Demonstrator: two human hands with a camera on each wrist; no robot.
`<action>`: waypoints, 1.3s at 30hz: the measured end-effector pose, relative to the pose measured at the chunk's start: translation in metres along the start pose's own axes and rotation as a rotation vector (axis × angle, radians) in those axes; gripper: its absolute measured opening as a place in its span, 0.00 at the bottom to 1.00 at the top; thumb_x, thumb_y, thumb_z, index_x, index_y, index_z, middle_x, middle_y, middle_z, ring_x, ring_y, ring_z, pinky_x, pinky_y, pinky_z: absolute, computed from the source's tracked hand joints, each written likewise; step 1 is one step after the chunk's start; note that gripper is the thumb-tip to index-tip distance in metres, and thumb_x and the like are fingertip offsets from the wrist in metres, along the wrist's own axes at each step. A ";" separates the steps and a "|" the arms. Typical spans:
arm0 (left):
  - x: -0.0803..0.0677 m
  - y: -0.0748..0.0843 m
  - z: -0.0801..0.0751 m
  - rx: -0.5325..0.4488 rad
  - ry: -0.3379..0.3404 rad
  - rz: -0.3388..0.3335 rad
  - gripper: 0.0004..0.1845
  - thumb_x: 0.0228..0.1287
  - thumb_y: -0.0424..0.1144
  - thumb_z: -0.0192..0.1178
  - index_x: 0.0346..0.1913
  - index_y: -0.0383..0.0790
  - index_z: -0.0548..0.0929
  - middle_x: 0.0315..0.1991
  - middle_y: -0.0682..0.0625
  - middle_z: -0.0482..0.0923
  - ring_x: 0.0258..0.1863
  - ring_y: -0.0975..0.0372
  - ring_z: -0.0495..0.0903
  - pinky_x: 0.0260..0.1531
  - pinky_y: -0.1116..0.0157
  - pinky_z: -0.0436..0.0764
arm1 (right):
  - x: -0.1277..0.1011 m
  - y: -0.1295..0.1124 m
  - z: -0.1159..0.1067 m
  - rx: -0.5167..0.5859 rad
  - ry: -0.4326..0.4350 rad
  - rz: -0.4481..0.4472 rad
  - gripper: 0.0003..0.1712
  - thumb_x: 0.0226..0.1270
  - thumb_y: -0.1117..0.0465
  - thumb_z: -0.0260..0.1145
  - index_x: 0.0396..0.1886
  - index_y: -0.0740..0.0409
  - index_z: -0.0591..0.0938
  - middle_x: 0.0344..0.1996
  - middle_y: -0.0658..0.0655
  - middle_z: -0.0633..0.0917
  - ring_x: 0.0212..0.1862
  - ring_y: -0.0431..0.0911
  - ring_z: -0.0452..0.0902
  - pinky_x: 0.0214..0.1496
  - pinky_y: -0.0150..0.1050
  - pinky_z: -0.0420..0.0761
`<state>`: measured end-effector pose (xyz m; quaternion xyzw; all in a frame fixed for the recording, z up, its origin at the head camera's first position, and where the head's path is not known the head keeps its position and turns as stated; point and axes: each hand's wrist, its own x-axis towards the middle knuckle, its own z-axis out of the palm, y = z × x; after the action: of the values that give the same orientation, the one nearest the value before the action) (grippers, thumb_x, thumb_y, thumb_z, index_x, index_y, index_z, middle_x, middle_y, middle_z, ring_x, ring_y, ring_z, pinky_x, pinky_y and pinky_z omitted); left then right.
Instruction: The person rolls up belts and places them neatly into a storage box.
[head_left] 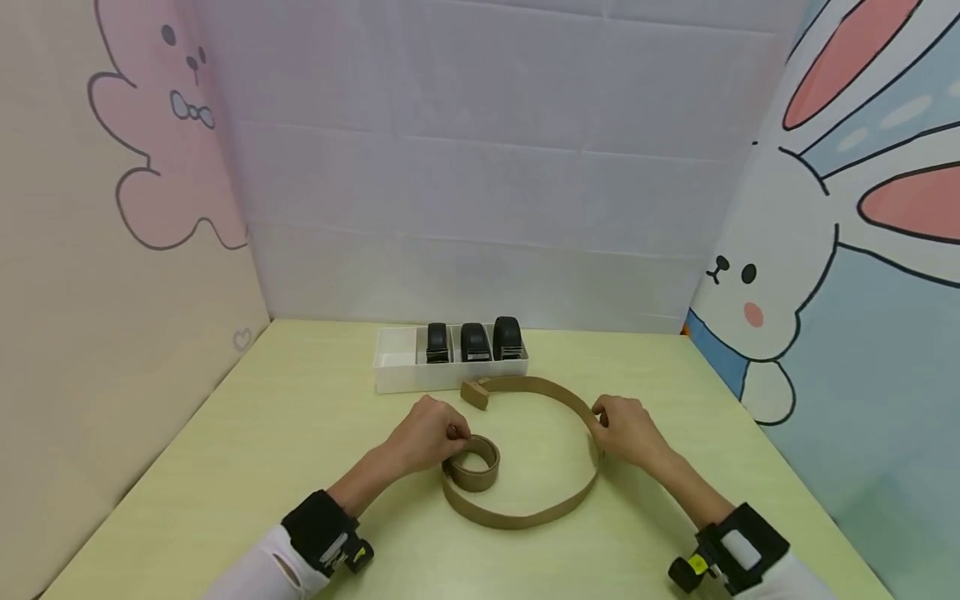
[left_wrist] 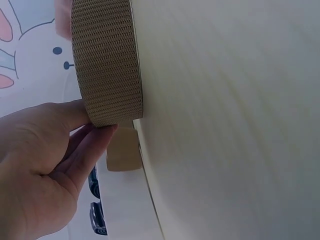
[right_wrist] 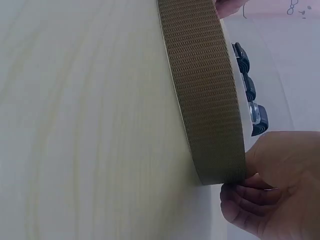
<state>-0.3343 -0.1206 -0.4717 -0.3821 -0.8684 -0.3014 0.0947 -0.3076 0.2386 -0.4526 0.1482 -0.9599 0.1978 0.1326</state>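
The long tan woven webbing belt stands on edge on the pale yellow-green tabletop, one end wound into a small coil and the rest sweeping out in a wide loop toward its tan buckle end, which lies just in front of the white plastic divided tray. The left hand is on the coil, thumb and fingers pinching the rolled webbing from the top. The right hand grips the loose strap at the far right of the loop, fingers curled round its edge. To my eye the coil is being rolled up, and doing it well means keeping the strap upright and flat against the turn below, so the layers stack level. The right hand should feed with light tension; slack there would likely let the coil spring loose. In the tray, three black rolled belts with metal buckles sit side by side, each in its own compartment, and one compartment at the left end looks free.
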 end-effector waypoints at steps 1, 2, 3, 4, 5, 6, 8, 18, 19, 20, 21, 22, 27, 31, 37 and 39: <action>0.001 0.000 0.001 0.003 0.005 0.007 0.07 0.64 0.27 0.80 0.31 0.42 0.97 0.30 0.52 0.95 0.30 0.72 0.89 0.33 0.76 0.84 | 0.003 0.000 0.002 0.035 -0.020 -0.008 0.08 0.78 0.68 0.71 0.46 0.72 0.90 0.31 0.60 0.90 0.29 0.46 0.82 0.32 0.42 0.83; 0.002 0.001 0.002 0.007 0.008 0.014 0.07 0.64 0.27 0.81 0.30 0.42 0.97 0.30 0.52 0.94 0.30 0.72 0.88 0.33 0.76 0.83 | 0.006 -0.001 0.005 0.058 -0.029 -0.017 0.06 0.78 0.69 0.71 0.44 0.70 0.91 0.30 0.59 0.90 0.29 0.43 0.81 0.32 0.39 0.81; 0.004 0.001 0.004 0.010 0.011 0.020 0.07 0.64 0.27 0.81 0.30 0.42 0.96 0.29 0.52 0.94 0.30 0.73 0.87 0.33 0.76 0.83 | 0.009 -0.004 0.008 0.069 -0.030 -0.029 0.05 0.78 0.70 0.71 0.42 0.69 0.92 0.29 0.57 0.90 0.28 0.42 0.80 0.32 0.37 0.80; 0.005 0.002 0.005 0.017 0.016 0.027 0.08 0.64 0.28 0.81 0.30 0.42 0.96 0.29 0.53 0.94 0.30 0.73 0.87 0.33 0.76 0.83 | 0.013 -0.007 0.012 0.071 -0.023 -0.039 0.05 0.77 0.70 0.72 0.41 0.67 0.92 0.29 0.56 0.90 0.29 0.40 0.79 0.32 0.36 0.79; 0.007 0.002 0.007 0.020 0.017 0.034 0.07 0.63 0.28 0.81 0.30 0.42 0.96 0.29 0.52 0.94 0.29 0.73 0.87 0.33 0.75 0.83 | 0.017 -0.011 0.016 0.067 -0.016 -0.050 0.05 0.77 0.70 0.72 0.40 0.65 0.93 0.29 0.55 0.90 0.29 0.40 0.79 0.33 0.35 0.79; 0.009 0.003 0.009 0.023 0.015 0.038 0.07 0.63 0.28 0.82 0.30 0.42 0.96 0.29 0.53 0.94 0.29 0.73 0.86 0.33 0.75 0.83 | 0.022 -0.015 0.020 0.068 -0.010 -0.059 0.05 0.76 0.69 0.73 0.39 0.64 0.94 0.29 0.55 0.91 0.30 0.39 0.80 0.33 0.35 0.79; 0.013 0.005 0.013 0.030 0.010 0.050 0.07 0.63 0.29 0.82 0.30 0.42 0.96 0.29 0.52 0.94 0.29 0.72 0.86 0.33 0.75 0.83 | 0.032 -0.024 0.029 0.083 -0.001 -0.075 0.05 0.75 0.69 0.74 0.38 0.63 0.94 0.29 0.55 0.92 0.30 0.40 0.81 0.34 0.37 0.81; 0.028 0.013 0.028 0.041 -0.008 0.071 0.09 0.63 0.29 0.81 0.27 0.44 0.94 0.27 0.55 0.92 0.28 0.75 0.84 0.32 0.77 0.80 | 0.066 -0.048 0.069 0.166 0.029 -0.279 0.05 0.74 0.65 0.75 0.38 0.60 0.95 0.30 0.54 0.94 0.29 0.36 0.81 0.31 0.32 0.79; 0.028 0.012 0.028 0.034 -0.005 0.070 0.10 0.63 0.28 0.81 0.27 0.43 0.94 0.27 0.55 0.92 0.27 0.75 0.84 0.31 0.77 0.80 | 0.066 -0.051 0.068 0.141 0.029 -0.284 0.05 0.74 0.65 0.76 0.38 0.60 0.95 0.31 0.54 0.93 0.29 0.37 0.80 0.31 0.31 0.78; 0.028 0.012 0.029 0.028 0.000 0.077 0.10 0.63 0.28 0.81 0.27 0.43 0.94 0.27 0.55 0.92 0.27 0.75 0.84 0.31 0.76 0.81 | 0.061 -0.064 0.059 0.112 0.020 -0.266 0.02 0.71 0.68 0.77 0.38 0.62 0.94 0.31 0.56 0.93 0.29 0.38 0.80 0.31 0.31 0.77; 0.028 0.011 0.028 0.023 0.004 0.085 0.10 0.62 0.28 0.82 0.27 0.43 0.94 0.27 0.54 0.92 0.27 0.74 0.85 0.31 0.75 0.82 | 0.060 -0.067 0.056 0.087 0.017 -0.277 0.02 0.72 0.67 0.77 0.38 0.62 0.94 0.31 0.56 0.93 0.30 0.39 0.81 0.32 0.31 0.78; 0.028 0.011 0.028 0.019 0.008 0.095 0.09 0.62 0.28 0.82 0.27 0.43 0.94 0.27 0.54 0.92 0.28 0.74 0.85 0.31 0.74 0.83 | 0.058 -0.069 0.053 0.066 0.009 -0.296 0.02 0.72 0.67 0.78 0.38 0.62 0.94 0.32 0.56 0.93 0.31 0.40 0.81 0.34 0.32 0.79; 0.029 0.006 0.027 0.020 0.017 0.135 0.08 0.63 0.28 0.81 0.29 0.42 0.95 0.28 0.54 0.93 0.29 0.71 0.88 0.31 0.73 0.84 | 0.047 -0.083 0.036 0.052 -0.141 -0.399 0.05 0.72 0.66 0.79 0.43 0.63 0.94 0.37 0.57 0.94 0.39 0.48 0.89 0.43 0.36 0.86; 0.030 0.014 0.024 0.028 -0.005 0.079 0.07 0.63 0.26 0.81 0.30 0.40 0.96 0.29 0.51 0.94 0.31 0.67 0.91 0.33 0.76 0.84 | 0.045 -0.091 0.035 0.085 -0.242 -0.424 0.02 0.72 0.67 0.79 0.41 0.61 0.94 0.34 0.54 0.94 0.36 0.42 0.88 0.40 0.30 0.84; 0.034 0.008 0.019 -0.031 -0.086 0.086 0.08 0.67 0.27 0.77 0.31 0.41 0.95 0.29 0.53 0.93 0.28 0.73 0.84 0.32 0.77 0.82 | 0.044 -0.094 0.037 0.110 -0.275 -0.417 0.04 0.71 0.69 0.79 0.35 0.58 0.93 0.30 0.51 0.93 0.34 0.33 0.81 0.37 0.27 0.81; 0.041 0.000 0.014 -0.048 -0.102 0.112 0.08 0.70 0.29 0.74 0.31 0.42 0.94 0.27 0.53 0.91 0.26 0.72 0.81 0.30 0.74 0.81 | 0.045 -0.094 0.036 0.106 -0.283 -0.418 0.06 0.72 0.70 0.78 0.34 0.58 0.93 0.28 0.50 0.92 0.32 0.32 0.79 0.36 0.27 0.80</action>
<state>-0.3614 -0.0873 -0.4671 -0.4471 -0.8420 -0.2964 0.0581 -0.3240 0.1302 -0.4384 0.3764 -0.9056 0.1933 0.0271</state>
